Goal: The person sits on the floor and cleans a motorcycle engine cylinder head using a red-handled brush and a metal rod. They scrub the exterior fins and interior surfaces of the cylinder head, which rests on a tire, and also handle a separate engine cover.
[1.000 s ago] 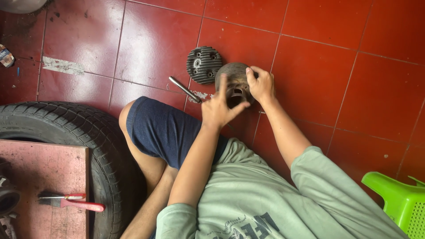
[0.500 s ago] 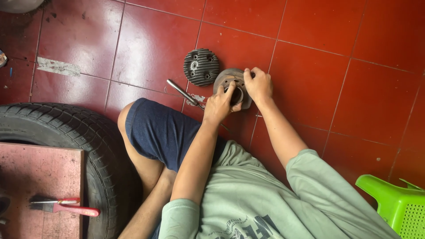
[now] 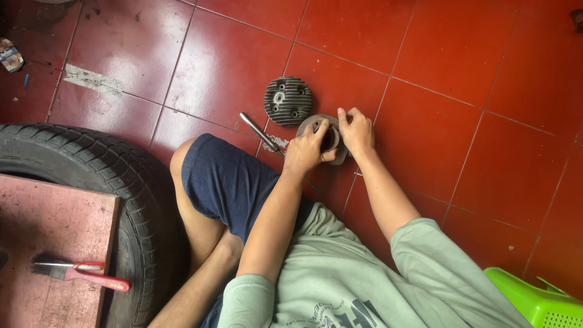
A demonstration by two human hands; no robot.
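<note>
Above frame centre on the red tiled floor, the left hand and right hand both grip a round grey metal cylinder; a small crumpled blue-white packet lies upper left

Finned cylinder head just beyond ring-shaped part, rod left of it, brush on board atop tyre.
</note>
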